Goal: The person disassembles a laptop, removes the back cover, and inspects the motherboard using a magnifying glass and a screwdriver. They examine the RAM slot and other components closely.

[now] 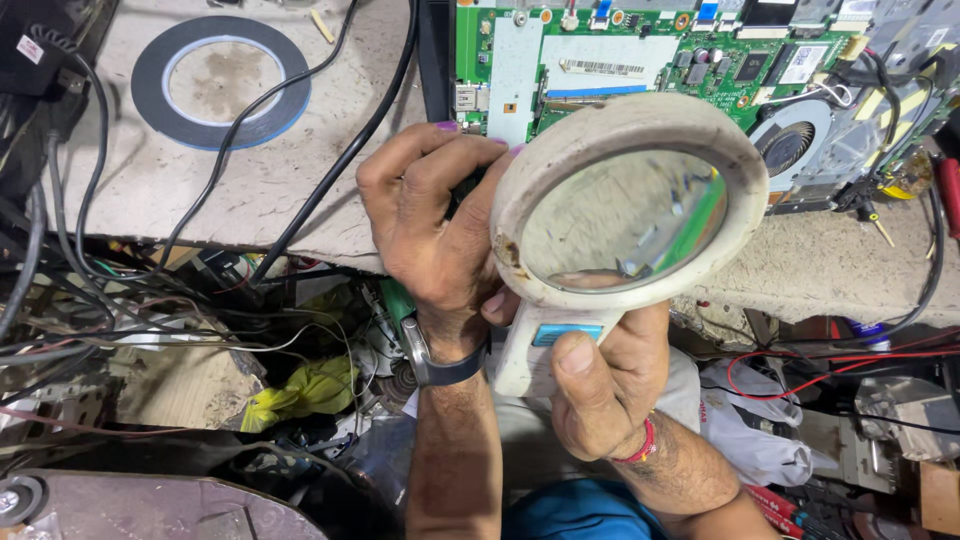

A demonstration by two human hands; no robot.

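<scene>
A large round magnifying glass [625, 215] with a worn white frame and handle is held up in the middle of the view. My right hand [600, 385] grips its handle from below, thumb pressed near a blue button. My left hand [435, 230] curls around the left rim of the frame, fingers over its top edge; a dark watch sits on that wrist. Behind the lens lies an opened laptop with a green circuit board [700, 60] and a round cooling fan [790, 145].
A roll of dark tape [220, 82] lies on the worn bench top at upper left. Black cables [330, 170] cross the bench. Below its edge are tangled wires, a yellow bag [300, 392], red wires at right and white plastic bags.
</scene>
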